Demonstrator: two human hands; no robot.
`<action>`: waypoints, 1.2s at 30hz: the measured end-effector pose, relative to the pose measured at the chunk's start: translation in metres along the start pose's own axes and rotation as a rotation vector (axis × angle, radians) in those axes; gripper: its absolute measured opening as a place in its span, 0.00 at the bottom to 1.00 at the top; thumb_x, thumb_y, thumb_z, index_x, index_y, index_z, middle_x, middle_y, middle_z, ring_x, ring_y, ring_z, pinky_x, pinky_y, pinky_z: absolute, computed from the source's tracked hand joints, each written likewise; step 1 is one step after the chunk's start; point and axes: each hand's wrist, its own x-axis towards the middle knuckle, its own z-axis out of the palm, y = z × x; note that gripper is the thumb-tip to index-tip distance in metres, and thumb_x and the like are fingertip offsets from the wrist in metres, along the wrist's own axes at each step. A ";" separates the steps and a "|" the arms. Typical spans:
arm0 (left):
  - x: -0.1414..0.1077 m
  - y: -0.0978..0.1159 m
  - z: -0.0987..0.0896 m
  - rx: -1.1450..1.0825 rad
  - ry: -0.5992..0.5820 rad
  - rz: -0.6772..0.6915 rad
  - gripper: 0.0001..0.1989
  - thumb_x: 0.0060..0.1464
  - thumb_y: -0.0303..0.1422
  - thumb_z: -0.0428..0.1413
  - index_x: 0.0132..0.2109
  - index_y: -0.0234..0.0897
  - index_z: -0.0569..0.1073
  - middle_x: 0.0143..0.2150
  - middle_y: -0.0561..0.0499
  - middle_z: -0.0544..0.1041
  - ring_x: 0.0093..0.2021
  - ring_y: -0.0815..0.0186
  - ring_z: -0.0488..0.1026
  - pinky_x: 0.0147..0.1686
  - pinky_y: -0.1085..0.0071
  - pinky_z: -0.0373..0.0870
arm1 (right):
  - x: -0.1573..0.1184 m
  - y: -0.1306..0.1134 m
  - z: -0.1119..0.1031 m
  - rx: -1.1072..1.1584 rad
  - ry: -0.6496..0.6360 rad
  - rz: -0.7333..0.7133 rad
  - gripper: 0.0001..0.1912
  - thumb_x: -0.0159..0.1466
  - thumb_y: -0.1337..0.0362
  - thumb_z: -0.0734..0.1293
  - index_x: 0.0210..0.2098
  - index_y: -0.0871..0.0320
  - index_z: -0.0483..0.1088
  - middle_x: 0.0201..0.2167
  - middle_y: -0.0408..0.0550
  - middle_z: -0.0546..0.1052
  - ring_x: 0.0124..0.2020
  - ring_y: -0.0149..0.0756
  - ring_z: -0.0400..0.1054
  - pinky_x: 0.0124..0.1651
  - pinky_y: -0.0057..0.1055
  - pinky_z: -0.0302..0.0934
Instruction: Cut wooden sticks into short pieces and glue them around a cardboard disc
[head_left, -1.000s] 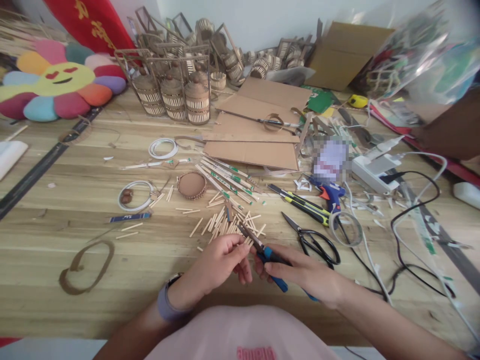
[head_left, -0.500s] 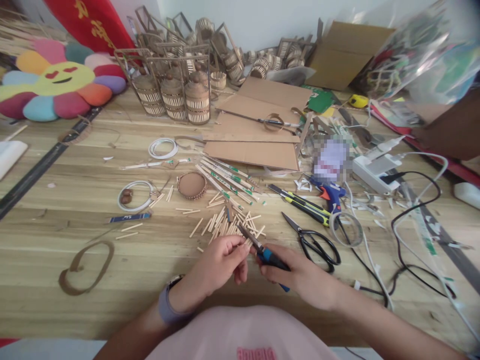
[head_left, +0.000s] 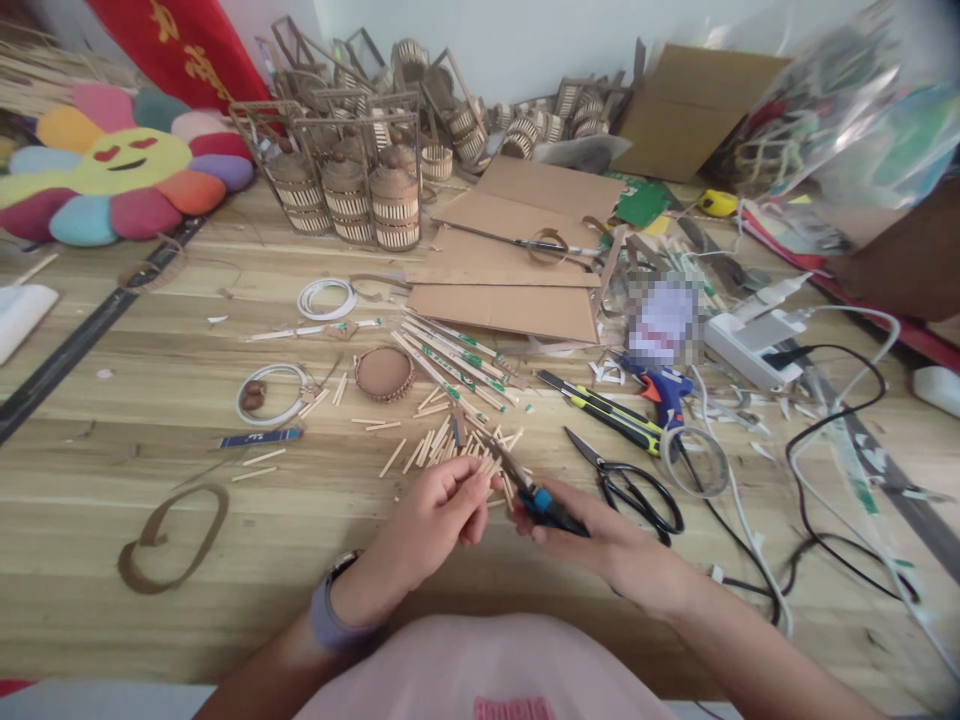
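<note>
My L hand (head_left: pixel 439 510) is at 6 o'clock of the cut-stick pile (head_left: pixel 433 446) (12 = far side of wooden table (head_left: pixel 292 530)). It's mostly curled, thumb pinched to index on a few thin wooden sticks (head_left: pixel 489 468), just beside the pile's near edge. My R hand (head_left: pixel 581 540), approx 4 o'clock, is closed round the blue-and-black handle of the snips (head_left: pixel 541 502); blades angle up twd 11, right next to the held sticks. Can't tell from here if metal touches wood, or how far the blades are parted.

Other stuff, same clock: green-marked splints (head_left: pixel 454 362) at 12, touching or nearly touching the pile; round woven tray (head_left: pixel 384 372) btwn 10 & 11; white ring (head_left: pixel 270 419) w/ brown beads (head_left: pixel 253 396) inside, btwn 9 & 10; coiled brown strip (head_left: pixel 171 545) past 8, well apart. Black-handled scissors (head_left: pixel 600 465) btwn 3 & 4, near R hand; yellow-and-black utility knives (head_left: pixel 611 412) btwn 2 & 3, w/ blue glue gun (head_left: pixel 667 395) just beyond. Cardboard sheets (head_left: pixel 502 310) approx 1.
</note>
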 end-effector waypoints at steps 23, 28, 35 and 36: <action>0.004 -0.015 0.006 0.788 0.170 0.085 0.11 0.61 0.35 0.46 0.30 0.41 0.65 0.23 0.48 0.70 0.23 0.59 0.66 0.29 0.67 0.51 | 0.036 0.025 0.024 -0.593 0.581 -0.331 0.08 0.64 0.65 0.60 0.44 0.56 0.64 0.38 0.53 0.76 0.40 0.45 0.72 0.42 0.37 0.65; 0.004 -0.016 0.009 0.783 0.227 0.083 0.11 0.61 0.36 0.47 0.29 0.41 0.65 0.21 0.48 0.68 0.23 0.58 0.67 0.29 0.66 0.54 | 0.036 0.027 0.031 -0.585 0.642 -0.281 0.08 0.64 0.65 0.59 0.43 0.56 0.64 0.36 0.53 0.76 0.38 0.45 0.71 0.39 0.36 0.63; 0.005 -0.014 0.005 0.483 0.177 0.053 0.14 0.63 0.38 0.45 0.29 0.41 0.64 0.20 0.52 0.71 0.24 0.62 0.69 0.30 0.69 0.60 | 0.031 0.014 0.017 -0.307 0.537 -0.217 0.03 0.64 0.62 0.61 0.36 0.54 0.63 0.30 0.45 0.72 0.31 0.37 0.66 0.37 0.31 0.62; 0.005 -0.013 0.003 0.389 0.136 0.039 0.15 0.63 0.40 0.44 0.29 0.40 0.64 0.20 0.53 0.72 0.23 0.64 0.69 0.29 0.70 0.61 | 0.030 0.013 0.014 -0.246 0.492 -0.216 0.05 0.65 0.60 0.62 0.35 0.54 0.63 0.29 0.44 0.70 0.30 0.36 0.65 0.36 0.31 0.61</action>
